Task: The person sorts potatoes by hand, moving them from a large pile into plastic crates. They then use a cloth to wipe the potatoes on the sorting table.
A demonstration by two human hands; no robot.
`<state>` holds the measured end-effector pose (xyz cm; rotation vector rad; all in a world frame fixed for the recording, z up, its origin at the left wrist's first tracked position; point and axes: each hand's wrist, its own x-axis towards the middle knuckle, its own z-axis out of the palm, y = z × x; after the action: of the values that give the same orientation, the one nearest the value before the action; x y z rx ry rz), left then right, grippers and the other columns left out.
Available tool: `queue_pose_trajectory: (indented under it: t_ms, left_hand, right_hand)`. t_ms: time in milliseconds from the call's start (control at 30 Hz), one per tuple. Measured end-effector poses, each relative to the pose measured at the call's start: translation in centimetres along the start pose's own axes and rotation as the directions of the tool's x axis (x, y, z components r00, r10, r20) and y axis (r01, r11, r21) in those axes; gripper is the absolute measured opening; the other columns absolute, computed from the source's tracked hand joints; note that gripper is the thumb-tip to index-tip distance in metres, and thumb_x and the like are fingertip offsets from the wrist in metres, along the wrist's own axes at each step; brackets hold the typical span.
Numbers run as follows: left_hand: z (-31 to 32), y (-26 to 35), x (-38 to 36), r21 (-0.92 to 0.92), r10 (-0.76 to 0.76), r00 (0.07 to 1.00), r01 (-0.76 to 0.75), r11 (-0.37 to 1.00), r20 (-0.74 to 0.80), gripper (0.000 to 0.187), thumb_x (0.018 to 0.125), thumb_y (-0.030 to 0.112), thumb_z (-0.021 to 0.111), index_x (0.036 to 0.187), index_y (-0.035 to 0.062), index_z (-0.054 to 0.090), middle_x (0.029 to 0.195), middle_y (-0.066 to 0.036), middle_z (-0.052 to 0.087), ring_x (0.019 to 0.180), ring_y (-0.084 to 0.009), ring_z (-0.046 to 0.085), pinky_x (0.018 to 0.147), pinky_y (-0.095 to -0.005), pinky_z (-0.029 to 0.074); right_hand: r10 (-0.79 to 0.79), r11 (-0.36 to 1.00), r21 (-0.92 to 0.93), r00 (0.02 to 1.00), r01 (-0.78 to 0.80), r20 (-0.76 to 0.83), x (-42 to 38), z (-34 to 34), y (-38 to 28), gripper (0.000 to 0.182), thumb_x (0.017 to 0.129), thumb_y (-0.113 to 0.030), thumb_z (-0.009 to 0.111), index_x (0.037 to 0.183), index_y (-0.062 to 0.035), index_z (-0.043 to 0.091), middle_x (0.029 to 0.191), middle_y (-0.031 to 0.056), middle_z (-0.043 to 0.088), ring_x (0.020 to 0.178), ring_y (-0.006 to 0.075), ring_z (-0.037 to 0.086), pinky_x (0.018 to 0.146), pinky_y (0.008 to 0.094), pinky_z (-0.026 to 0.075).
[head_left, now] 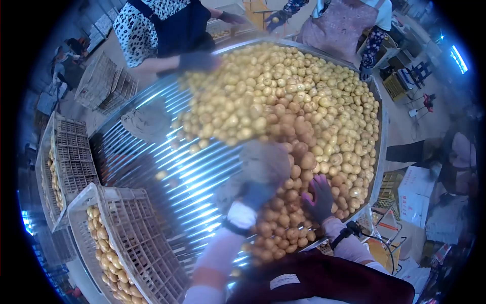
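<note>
A large heap of round, yellow-brown potatoes [324, 111] lies on a metal table with a ribbed, slatted surface [187, 177]. My left hand [263, 167], in a dark grey glove, is over the slats at the heap's lower left edge; it is smeared by motion and its fingers are hard to make out. My right hand [320, 198], gloved with pinkish fingertips, rests on the potatoes near the table's near right edge, with its fingers spread. A grey cloth-like object [147, 121] lies on the slats at the upper left.
Plastic crates of potatoes stand at the left, one near [142, 233] and one farther back [73, 157]. Across the table are two co-workers, one with a gloved hand [200, 62] at the heap. White boxes [417, 195] stand at the right.
</note>
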<state>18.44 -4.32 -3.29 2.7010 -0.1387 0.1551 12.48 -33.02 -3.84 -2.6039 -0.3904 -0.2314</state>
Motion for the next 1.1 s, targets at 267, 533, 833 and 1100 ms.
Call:
queue_pose_trajectory:
  t_ms: [267, 533, 833, 1100]
  left_hand:
    - [-9.7, -2.1, -18.0, -0.022, -0.075, 0.997, 0.076, 0.997, 0.035, 0.056, 0.101, 0.046, 0.039, 0.145, 0.0121, 0.044, 0.148, -0.012, 0.045, 0.135, -0.0301, 0.04, 0.114, -0.0499, 0.027]
    - [-4.0, 0.7, -17.9, 0.245, -0.019, 0.997, 0.0, 0.969, 0.077, 0.054, 0.104, 0.046, 0.034, 0.145, 0.0131, 0.044, 0.149, -0.011, 0.044, 0.137, -0.0281, 0.038, 0.115, -0.049, 0.026]
    - [3.4, 11.2, 0.2, 0.846, 0.137, 0.965, 0.262, -0.464, -0.224, 0.049, 0.105, 0.041, 0.033, 0.141, 0.011, 0.047, 0.145, -0.01, 0.049, 0.132, -0.0241, 0.044, 0.112, -0.0437, 0.032]
    - [-4.0, 6.2, -9.9, -0.049, 0.292, 0.916, -0.29, 0.956, 0.275, 0.046, 0.093, 0.023, 0.05, 0.135, 0.0056, 0.054, 0.137, -0.015, 0.055, 0.13, -0.0279, 0.049, 0.108, -0.0383, 0.04]
  right_hand:
    - [0.116, 0.947, 0.32, 0.968, -0.039, -0.223, 0.4, -1.5, -1.2, 0.043, 0.079, -0.027, 0.077, 0.109, -0.0043, 0.056, 0.121, 0.0217, 0.055, 0.112, 0.0417, 0.054, 0.098, 0.0481, 0.043]
    - [0.047, 0.997, 0.07, 0.933, -0.024, -0.357, 3.4, -1.1, -2.0, 0.05, 0.081, -0.018, 0.075, 0.125, -0.0057, 0.056, 0.126, 0.0202, 0.055, 0.118, 0.0399, 0.053, 0.101, 0.0474, 0.044]
    - [-0.003, 0.997, -0.073, 0.972, -0.014, -0.235, 12.4, -1.7, 3.0, 0.041, 0.089, -0.028, 0.071, 0.126, -0.0131, 0.064, 0.116, 0.014, 0.066, 0.104, 0.0353, 0.064, 0.093, 0.042, 0.052]
    - [0.336, 0.911, 0.313, 0.923, -0.269, -0.187, 20.5, -6.3, 1.9, 0.037, 0.079, -0.011, 0.075, 0.115, -0.0108, 0.067, 0.113, 0.0113, 0.065, 0.101, 0.0309, 0.065, 0.091, 0.0396, 0.052]
